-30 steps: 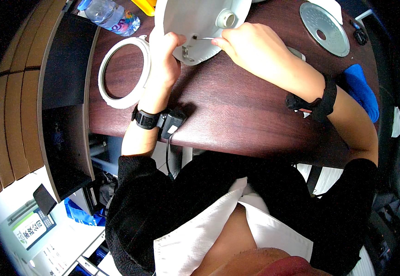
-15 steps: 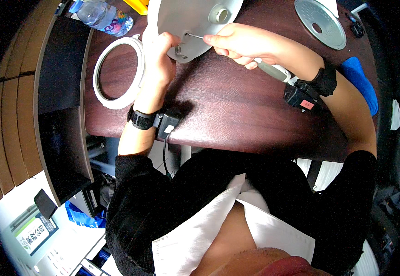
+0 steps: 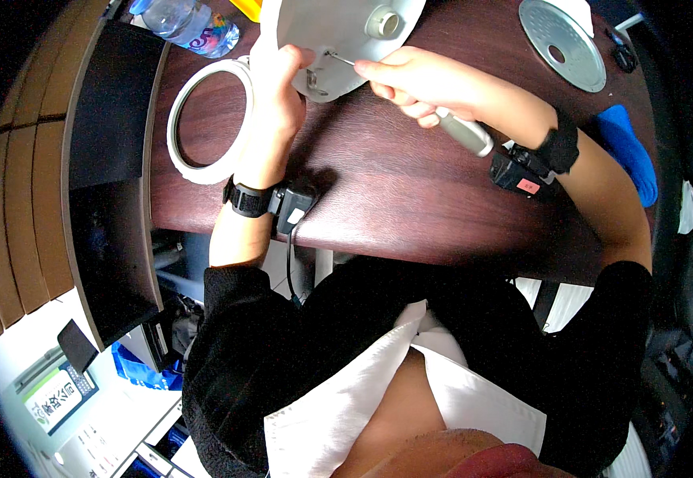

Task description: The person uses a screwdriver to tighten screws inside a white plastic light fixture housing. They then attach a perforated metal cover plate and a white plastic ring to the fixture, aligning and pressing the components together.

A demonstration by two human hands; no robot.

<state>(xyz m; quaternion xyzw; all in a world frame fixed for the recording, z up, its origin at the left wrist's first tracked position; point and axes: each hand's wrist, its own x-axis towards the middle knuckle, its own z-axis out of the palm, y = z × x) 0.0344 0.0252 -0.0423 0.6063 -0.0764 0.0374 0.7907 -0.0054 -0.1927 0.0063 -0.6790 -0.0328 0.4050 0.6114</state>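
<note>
A pale grey round plate (image 3: 338, 24) with a short tube fitting lies at the far edge of the dark wood table (image 3: 410, 191). My left hand (image 3: 275, 95) grips the plate's near left rim and holds it steady. My right hand (image 3: 418, 80) is shut on a screwdriver with a grey handle (image 3: 464, 132). Its thin metal shaft points left, with the tip at a small bracket on the plate, right beside my left fingers. Both wrists carry black straps with small devices.
A white ring (image 3: 203, 119) lies left of my left hand. A perforated metal disc (image 3: 561, 44) sits at the far right, a blue cloth (image 3: 629, 151) near the right edge. A plastic bottle (image 3: 191, 24) lies at the far left corner. A black cabinet (image 3: 111, 183) stands left.
My right hand has slid down the screwdriver so the grey handle shows behind it. The tool's tip stays at the bracket. My left hand keeps its hold on the plate.
</note>
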